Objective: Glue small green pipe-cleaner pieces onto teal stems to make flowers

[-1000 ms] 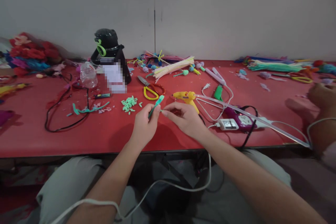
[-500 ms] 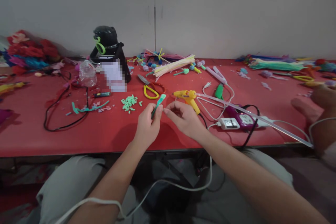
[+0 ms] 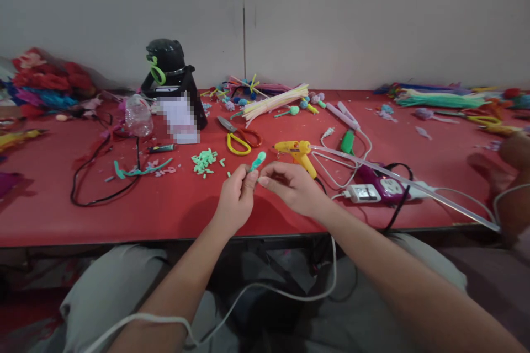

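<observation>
My left hand (image 3: 237, 198) is closed around a green chenille stem (image 3: 258, 161), whose fuzzy mint tip sticks up past the thumb and forefinger. Close beside it, thumb and forefinger of my right hand (image 3: 293, 186) are pinched together. Something small and pale green may show at those fingertips, too small to name. Short mint-green chenille pieces (image 3: 204, 162) lie heaped left of my hands. Beyond my hands are scissors (image 3: 239, 143) with yellow and red handles. A yellow glue gun (image 3: 293, 148) lies past my right hand, a long clear glue stick (image 3: 414, 183) extending from its back.
A purple power strip (image 3: 389, 187) with a white plug-in adapter (image 3: 364, 193) sits to the right, cords around it. Pale chenille stems (image 3: 277, 102) and a black bottle (image 3: 176, 83) stand further back. Another person's hand (image 3: 511, 171) is at the right edge.
The green stem has shifted slightly right and tilted, with less of its shaft showing. My right fingertips have come closer to my left thumb. The other person's hand has moved a little.
</observation>
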The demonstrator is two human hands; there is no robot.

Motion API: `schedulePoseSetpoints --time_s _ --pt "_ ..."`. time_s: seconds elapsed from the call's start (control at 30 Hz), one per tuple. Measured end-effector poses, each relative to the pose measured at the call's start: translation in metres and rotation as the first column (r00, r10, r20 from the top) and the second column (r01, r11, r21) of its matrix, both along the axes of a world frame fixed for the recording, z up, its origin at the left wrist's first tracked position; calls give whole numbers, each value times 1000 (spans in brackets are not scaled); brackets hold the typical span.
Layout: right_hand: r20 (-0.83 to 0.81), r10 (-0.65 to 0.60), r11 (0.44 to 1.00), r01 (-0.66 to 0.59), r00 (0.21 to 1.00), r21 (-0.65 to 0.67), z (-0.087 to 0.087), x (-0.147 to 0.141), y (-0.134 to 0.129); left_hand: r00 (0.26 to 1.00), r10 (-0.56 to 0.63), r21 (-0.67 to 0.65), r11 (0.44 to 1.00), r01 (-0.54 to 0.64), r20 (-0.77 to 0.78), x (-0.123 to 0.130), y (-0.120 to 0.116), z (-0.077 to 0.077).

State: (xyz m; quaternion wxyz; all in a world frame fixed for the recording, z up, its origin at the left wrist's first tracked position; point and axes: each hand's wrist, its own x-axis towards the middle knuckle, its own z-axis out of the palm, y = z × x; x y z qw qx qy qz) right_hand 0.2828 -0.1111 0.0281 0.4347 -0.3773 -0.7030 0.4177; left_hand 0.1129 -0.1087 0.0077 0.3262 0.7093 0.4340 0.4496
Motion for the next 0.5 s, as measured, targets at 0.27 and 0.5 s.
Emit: schedulePoseSetpoints --time_s 0.27,0.5 --pt "-10 -93 995 92 996 -40 -4 5 5 999 17 -10 1000 -17 -31 0 3 4" --pt "95 -106 994 105 990 21 12 30 12 958 53 174 985 -3 -282 -21 16 10"
